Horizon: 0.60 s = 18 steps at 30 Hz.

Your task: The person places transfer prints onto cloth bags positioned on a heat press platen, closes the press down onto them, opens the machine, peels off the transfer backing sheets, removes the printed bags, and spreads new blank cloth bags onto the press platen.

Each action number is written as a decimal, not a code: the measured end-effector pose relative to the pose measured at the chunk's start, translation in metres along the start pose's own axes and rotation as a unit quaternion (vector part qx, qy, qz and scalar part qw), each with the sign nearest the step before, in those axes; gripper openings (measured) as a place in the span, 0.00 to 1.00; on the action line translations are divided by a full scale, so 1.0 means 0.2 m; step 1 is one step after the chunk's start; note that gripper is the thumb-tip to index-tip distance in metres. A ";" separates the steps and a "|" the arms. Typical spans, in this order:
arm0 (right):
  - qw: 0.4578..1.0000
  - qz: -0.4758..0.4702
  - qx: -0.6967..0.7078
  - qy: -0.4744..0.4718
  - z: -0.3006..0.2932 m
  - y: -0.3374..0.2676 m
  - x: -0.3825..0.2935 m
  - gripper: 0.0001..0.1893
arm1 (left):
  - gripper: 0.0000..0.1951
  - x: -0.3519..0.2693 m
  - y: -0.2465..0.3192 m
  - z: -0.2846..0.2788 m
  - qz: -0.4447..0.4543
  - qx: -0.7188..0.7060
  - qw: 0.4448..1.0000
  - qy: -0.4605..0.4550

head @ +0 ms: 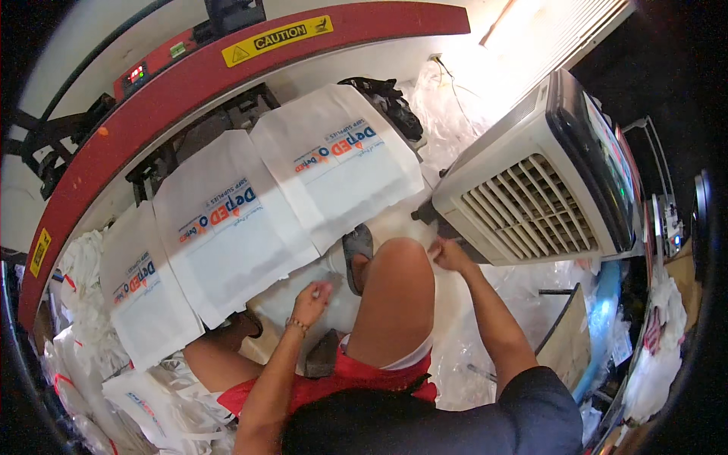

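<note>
Three white sheets, seemingly non-woven fabric bags, lie side by side on a long bed in front of me. The left sheet (133, 284), the middle sheet (239, 227) and the right sheet (341, 165) each bear blue and orange print, upside down from here. My left hand (311, 301) hovers over the floor short of the middle sheet's near edge, fingers loosely curled, nothing visible in them. Beside my bent knee, my right hand (453, 255) is near the lower corner of an air cooler (529, 205); no held object shows, and its fingertips are partly hard to make out.
A red heat-press frame (170, 85) with a caution label and lit display (136, 73) arches beyond the sheets. White bags (91, 296) are heaped at left, and more printed bags (148, 406) lie below. Clear plastic (466, 347) covers floor at right, near a leaning board (566, 335).
</note>
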State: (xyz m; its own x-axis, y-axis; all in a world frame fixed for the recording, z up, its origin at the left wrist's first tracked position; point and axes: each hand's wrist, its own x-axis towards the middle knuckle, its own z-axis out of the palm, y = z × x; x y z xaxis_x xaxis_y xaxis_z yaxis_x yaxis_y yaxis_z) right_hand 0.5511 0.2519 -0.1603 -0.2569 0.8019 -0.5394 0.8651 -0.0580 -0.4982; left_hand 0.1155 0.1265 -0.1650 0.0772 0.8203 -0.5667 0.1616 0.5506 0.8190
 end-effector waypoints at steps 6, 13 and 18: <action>0.777 0.125 0.553 0.272 -0.36 -0.69 0.45 0.28 | 0.41 0.04 0.36 0.11 -0.076 -0.302 0.950 -0.021; 0.831 0.021 0.534 0.154 -0.78 -0.55 0.16 0.27 | 0.34 0.16 0.56 0.27 0.006 -0.505 0.863 -0.031; 0.927 0.090 0.362 0.039 -0.85 -0.61 0.01 0.29 | 0.19 0.26 0.87 0.15 0.255 -0.146 0.927 0.232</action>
State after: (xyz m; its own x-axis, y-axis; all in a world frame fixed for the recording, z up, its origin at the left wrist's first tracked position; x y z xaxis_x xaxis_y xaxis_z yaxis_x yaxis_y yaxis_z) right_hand 0.5172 0.3618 0.0145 -0.0796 0.7793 -0.6215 0.3688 -0.5563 -0.7447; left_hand 0.1775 0.2610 -0.0550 -0.3726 0.9264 -0.0549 -0.0575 0.0360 0.9977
